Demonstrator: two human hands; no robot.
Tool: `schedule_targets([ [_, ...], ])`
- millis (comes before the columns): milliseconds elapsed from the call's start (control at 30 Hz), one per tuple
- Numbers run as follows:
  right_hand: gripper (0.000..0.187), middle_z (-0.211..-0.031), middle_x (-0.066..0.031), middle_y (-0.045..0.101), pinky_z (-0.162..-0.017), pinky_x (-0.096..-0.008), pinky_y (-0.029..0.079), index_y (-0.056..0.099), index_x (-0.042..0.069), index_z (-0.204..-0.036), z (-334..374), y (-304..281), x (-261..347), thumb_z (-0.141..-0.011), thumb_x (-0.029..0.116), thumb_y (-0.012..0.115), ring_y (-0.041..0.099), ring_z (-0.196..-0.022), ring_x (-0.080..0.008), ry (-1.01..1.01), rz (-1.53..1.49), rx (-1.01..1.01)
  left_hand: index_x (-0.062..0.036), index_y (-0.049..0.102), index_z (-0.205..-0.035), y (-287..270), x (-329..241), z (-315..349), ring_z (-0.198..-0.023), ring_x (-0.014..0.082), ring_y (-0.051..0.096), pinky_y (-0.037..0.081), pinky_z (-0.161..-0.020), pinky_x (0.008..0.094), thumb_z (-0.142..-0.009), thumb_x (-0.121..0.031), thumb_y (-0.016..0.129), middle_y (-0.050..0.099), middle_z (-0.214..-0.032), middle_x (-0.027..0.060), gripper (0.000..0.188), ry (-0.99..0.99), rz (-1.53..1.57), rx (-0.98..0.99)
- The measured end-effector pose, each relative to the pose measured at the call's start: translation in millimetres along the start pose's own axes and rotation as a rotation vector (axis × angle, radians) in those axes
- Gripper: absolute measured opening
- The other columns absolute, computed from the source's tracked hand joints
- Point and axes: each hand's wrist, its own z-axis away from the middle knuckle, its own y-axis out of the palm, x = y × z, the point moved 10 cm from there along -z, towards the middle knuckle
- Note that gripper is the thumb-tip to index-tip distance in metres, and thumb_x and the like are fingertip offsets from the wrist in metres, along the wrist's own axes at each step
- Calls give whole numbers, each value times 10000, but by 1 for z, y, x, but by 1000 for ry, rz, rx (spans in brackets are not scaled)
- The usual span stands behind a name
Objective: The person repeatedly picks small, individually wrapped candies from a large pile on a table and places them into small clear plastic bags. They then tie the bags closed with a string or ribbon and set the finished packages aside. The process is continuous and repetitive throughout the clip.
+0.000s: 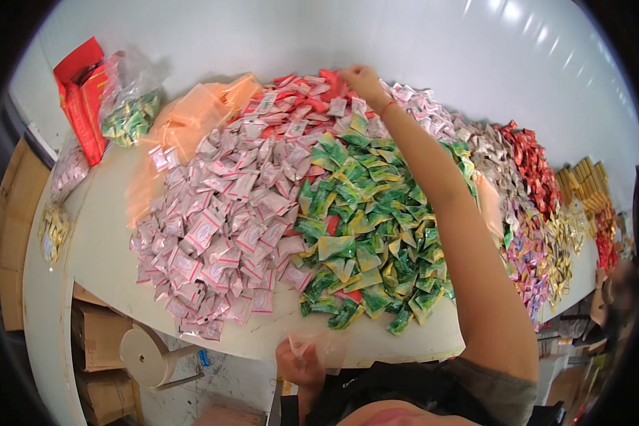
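Pinching with fingers of left hand [300, 366], by near table edge [254, 343], translucent bag [328, 348]: likely light, limp; take by rim. Holding right hand [364, 79] curled at far red packets [331, 83]: likely soft; can't tell whether grasping one.

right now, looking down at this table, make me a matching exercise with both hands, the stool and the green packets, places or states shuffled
1. right hand
2. left hand
3. stool
4. green packets

A. round, lower left of the picture
B. by the bright red packets
C. heaped right of the pink packets
D. holding a see-through bag

Pairs: 1-B, 2-D, 3-A, 4-C
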Motion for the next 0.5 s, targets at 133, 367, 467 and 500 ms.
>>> schedule_targets([
  [133,302,-638,-110,604,-519,-327,453,571,-36,-758,-16,-145,-17,-769,264,597,563,-541,-167,42,325,-337,35,576,-886,1,13,10,-791,200,542,436,-714,311,-872,-347,607,534,-853,98,383,-38,21,35],
  [367,513,-836,-196,661,-712,-397,521,636,-15,-782,52,-201,-37,-628,467,720,647,-794,-317,226,1206,10,-35,561,-755,4,17,8,-742,264,538,432,-673,350,-861,-380,609,545,-815,102,364,-143,47,21],
  [467,337,-792,-152,673,-709,-381,523,668,31,-716,55,-204,-51,-620,353,694,652,-755,-296,184,1110,46,-14,569,-818,2,16,10,-759,231,531,425,-675,334,-886,-391,571,542,-821,98,383,-113,7,-11],
  [500,308,-768,-142,673,-708,-375,524,673,41,-712,52,-210,-43,-618,334,685,653,-743,-290,171,1054,10,-7,565,-835,3,22,11,-760,220,527,424,-674,331,-894,-387,557,538,-817,96,384,-145,18,-8],
])
